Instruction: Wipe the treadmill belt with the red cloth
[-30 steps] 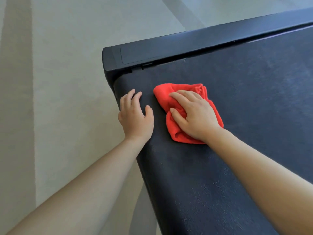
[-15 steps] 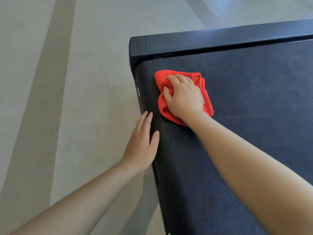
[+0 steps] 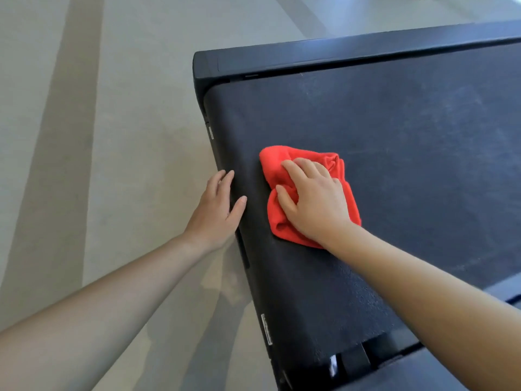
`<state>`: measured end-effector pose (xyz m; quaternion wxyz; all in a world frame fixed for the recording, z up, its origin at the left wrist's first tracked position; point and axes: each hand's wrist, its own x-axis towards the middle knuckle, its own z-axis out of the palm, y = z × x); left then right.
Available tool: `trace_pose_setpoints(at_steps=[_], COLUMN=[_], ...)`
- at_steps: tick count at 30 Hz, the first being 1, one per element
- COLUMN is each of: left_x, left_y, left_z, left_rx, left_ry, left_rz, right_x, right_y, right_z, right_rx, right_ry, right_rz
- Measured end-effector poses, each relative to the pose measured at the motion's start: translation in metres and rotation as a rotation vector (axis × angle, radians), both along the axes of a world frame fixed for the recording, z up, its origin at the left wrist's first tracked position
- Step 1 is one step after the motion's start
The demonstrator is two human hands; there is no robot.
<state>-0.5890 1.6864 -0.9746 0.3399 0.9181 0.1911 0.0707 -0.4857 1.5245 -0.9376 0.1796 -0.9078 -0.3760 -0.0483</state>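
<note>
We are pressing our right hand [image 3: 315, 204] down on the red cloth [image 3: 275, 170]. Our fingers are bending over the bunched-up cloth, and our thumb is poking into one of its folds. The red cloth is lying on the treadmill belt [image 3: 408, 165], close to the belt's left edge and about halfway along the part we are seeing. The belt is looking dark and bumpy, with some pale dusty marks on it past the cloth.

Our left hand [image 3: 217, 210] is resting on the left edge of the belt, just beside the cloth but not touching it. Its fingers are lying straight and close together, and its thumb is sticking out onto the belt.

A shiny black bar [image 3: 338, 55] is running across the far end of the belt. Two little white labels are sticking to the side under the belt's left edge, one [image 3: 210, 131] near the far end and one [image 3: 266, 330] near us. Their writing is too tiny for us to read. A pale floor [image 3: 98, 136] is showing to the left of the belt.
</note>
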Motion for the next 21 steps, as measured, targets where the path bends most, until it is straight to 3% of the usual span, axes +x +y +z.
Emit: trace_pose_setpoints(at_steps=[7, 17, 21], left_x=[-0.012, -0.034, -0.031], left_y=[-0.021, -0.032, -0.034], left_z=[0.009, 0.012, 0.018], left_rx=[0.194, 0.194, 0.223], left_ry=[-0.039, 0.046, 0.065], left_rz=[-0.179, -0.250, -0.241], right_x=[-0.082, -0.014, -0.025], right_y=[-0.084, -0.017, -0.033], right_z=[0.000, 0.000, 0.000], right_rx=[-0.067, -0.055, -0.056], right_ry=[-0.055, -0.004, -0.031], right_rz=[-0.016, -0.212, -0.162])
